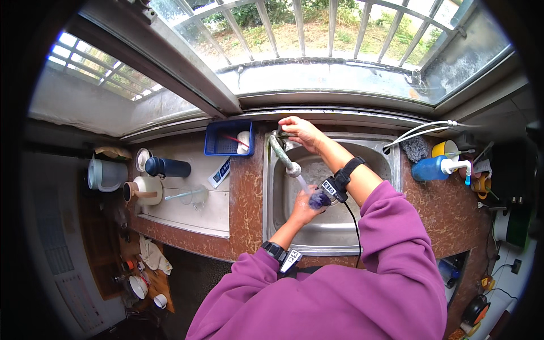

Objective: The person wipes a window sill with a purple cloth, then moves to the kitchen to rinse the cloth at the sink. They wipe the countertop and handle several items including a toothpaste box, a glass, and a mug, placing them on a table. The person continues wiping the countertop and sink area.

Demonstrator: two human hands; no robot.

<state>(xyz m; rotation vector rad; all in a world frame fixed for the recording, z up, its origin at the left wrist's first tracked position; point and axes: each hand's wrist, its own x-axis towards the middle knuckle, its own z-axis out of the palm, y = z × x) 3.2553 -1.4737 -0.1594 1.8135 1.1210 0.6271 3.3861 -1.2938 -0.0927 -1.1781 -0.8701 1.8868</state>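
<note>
Water runs from the curved metal tap point(281, 152) over the stainless steel sink point(340, 238). In its stream my left hand point(302, 208) holds a small dark purple item point(318, 199); splashing water blurs its shape, so I cannot tell what it is. My right hand point(302, 135) reaches across the sink to the back of the tap, its fingers at the tap handle, which they mostly hide. Both wrists wear black straps with small devices, and a black cable hangs from the right one.
Left of the sink stand a blue plastic basket point(209, 142), a toothpaste tube point(219, 172), a clear cup point(196, 194) with a toothbrush, a dark blue bottle point(170, 167) and a cream jug point(152, 191). Rightward are a blue pump bottle point(427, 169), a scouring pad point(415, 148) and white hoses point(418, 131).
</note>
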